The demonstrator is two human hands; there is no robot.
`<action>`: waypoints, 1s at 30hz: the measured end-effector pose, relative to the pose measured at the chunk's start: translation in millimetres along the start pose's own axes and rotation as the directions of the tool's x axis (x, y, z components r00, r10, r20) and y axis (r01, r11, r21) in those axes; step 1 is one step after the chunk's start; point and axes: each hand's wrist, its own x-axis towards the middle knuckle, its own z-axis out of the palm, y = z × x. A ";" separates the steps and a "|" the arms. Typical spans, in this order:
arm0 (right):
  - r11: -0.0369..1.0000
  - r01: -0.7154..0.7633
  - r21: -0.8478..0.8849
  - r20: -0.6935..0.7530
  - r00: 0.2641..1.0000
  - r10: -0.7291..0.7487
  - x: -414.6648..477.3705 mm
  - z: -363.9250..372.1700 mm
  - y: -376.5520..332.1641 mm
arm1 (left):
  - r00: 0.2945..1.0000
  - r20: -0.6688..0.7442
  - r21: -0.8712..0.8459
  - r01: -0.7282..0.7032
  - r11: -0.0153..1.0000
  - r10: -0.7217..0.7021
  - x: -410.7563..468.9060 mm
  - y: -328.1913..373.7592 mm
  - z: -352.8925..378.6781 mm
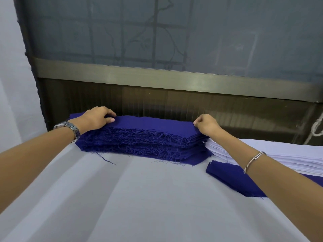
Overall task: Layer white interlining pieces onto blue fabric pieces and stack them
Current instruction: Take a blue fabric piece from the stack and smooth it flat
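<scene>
my left hand curls its fingers onto the left end of the tall stack of dark blue, frayed-edged fabric pieces on the pale cloth-covered table. my right hand pinches the right corner of the top blue piece. the pile of thin white interlining pieces lies just beside it. i judge the layering barely begun, with nearly all left.

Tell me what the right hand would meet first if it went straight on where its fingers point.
The blue fabric stack: the right hand pinches the right end of its top layer. Beyond that, probably the dark panel behind, though depth is unclear.
</scene>
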 end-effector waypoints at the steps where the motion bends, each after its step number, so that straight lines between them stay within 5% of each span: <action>1: 1.000 0.015 0.012 -0.020 1.000 -0.015 0.3 0.5 0.8 | 1.000 0.005 -0.006 -0.001 1.000 0.001 1.0 -0.2 0.2; 17: 0.993 0.100 0.069 -0.157 0.984 -0.088 -4.1 -11.5 3.0 | 1.000 0.011 -0.007 -0.004 1.000 0.004 -1.9 -1.9 4.8; 30: 0.965 0.258 -0.053 -0.255 0.931 -0.263 -12.7 -10.3 10.4 | 1.000 0.017 0.000 -0.011 1.000 0.011 -1.6 -1.6 5.3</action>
